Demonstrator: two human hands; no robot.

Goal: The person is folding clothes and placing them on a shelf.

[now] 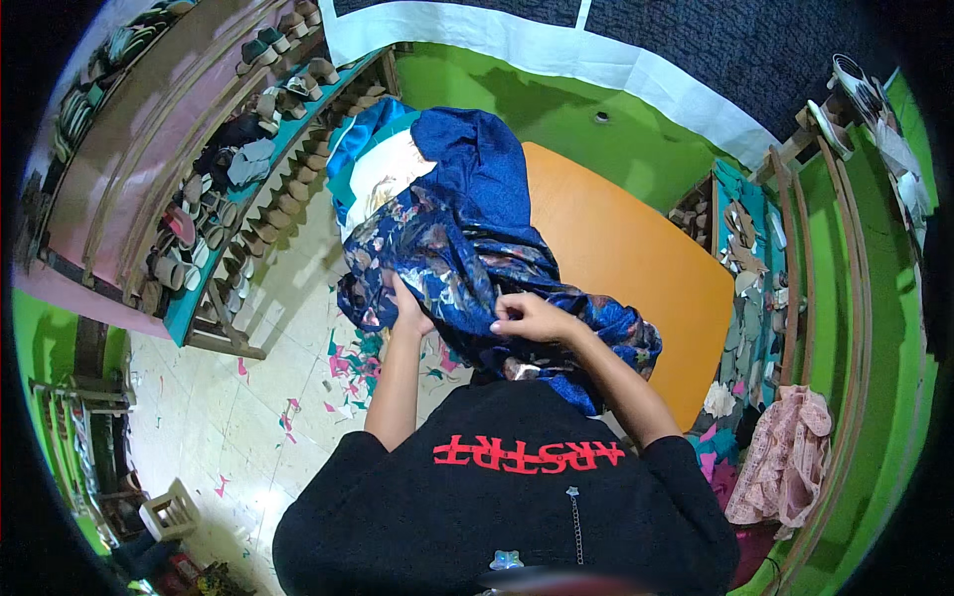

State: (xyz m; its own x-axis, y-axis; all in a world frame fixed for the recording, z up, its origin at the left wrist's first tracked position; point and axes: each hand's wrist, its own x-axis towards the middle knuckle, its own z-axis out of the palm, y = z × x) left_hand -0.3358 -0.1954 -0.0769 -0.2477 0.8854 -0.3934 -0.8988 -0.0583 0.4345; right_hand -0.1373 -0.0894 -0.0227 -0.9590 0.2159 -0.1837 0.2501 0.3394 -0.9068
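Note:
A shiny dark blue floral cloth (437, 238) lies bunched in front of me, spilling toward my lap. My left hand (410, 308) grips its near left edge; the thumb shows, while the other fingers are partly hidden by the folds. Farther right, my right hand (532, 319) is closed with curled fingers, pinching the cloth near its middle. Beyond the floral cloth, plain dark blue fabric (482, 159) is heaped, with a white piece of fabric (388, 174) and bright blue-teal fabric (360, 149) on its left.
An orange tabletop (626, 268) extends to the right of the cloth. Shoe forms and shoes fill a teal shelf (288, 124) on the left. Pink and green scraps (353, 372) litter the tiled floor (209, 397). Pink cloth (790, 457) hangs at the right, below another cluttered teal shelf (750, 288).

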